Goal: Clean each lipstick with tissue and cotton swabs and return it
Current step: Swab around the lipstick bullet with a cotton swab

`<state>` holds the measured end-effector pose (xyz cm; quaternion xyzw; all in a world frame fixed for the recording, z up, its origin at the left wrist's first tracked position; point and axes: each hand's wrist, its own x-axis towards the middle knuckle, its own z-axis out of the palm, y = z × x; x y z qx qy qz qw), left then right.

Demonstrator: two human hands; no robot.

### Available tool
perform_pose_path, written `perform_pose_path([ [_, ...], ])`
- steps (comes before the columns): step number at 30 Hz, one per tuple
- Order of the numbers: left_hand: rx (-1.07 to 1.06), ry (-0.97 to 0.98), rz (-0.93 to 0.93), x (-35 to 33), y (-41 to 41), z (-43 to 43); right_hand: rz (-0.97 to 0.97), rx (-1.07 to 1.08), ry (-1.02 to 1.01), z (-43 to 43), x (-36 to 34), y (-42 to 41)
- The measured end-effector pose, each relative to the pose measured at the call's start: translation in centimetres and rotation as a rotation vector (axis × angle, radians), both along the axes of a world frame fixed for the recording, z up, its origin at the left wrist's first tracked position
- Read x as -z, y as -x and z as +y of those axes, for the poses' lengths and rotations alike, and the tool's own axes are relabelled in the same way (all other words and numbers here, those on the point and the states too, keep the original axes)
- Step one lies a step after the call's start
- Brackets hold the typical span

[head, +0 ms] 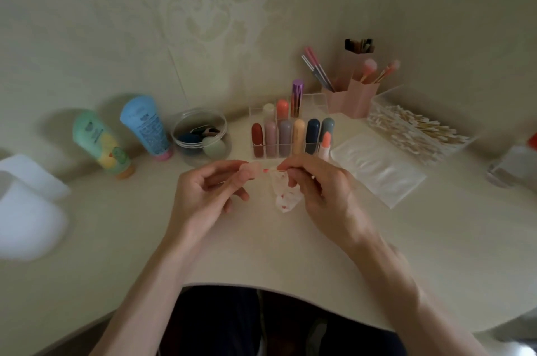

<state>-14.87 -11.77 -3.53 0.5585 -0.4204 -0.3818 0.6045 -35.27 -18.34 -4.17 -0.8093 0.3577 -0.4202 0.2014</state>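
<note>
Both hands meet at centre frame: my left hand (209,190) pinches what looks like a pink cap (252,170), my right hand (316,190) pinches a cotton swab (268,170) plus stained tissue (286,194), so I judge swabbing underway, with the next move being to recap the bare lipstick (326,142) standing just right of the organiser (315,100).

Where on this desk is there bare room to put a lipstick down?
Bare desk lies between the forearms toward the front edge, and right of the right hand, below the clear packet. Crowded along the wall: green tube, blue tube, jar, lipstick organizer, swab box.
</note>
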Motion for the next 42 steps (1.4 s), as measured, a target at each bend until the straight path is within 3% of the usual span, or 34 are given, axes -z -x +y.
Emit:
perform_pose_path([
  [13,0.019,0.027,-0.032,0.4,0.1,0.0,0.095,-0.016,0.052,1.1,0.5,-0.8],
  [24,-0.01,0.066,-0.018,0.9,-0.2,-0.2,0.075,-0.125,-0.031,1.3,0.5,-0.9],
  [42,0.047,0.045,-0.075,1.2,-0.3,-0.3,0.018,-0.013,-0.007,1.2,0.5,-0.9],
])
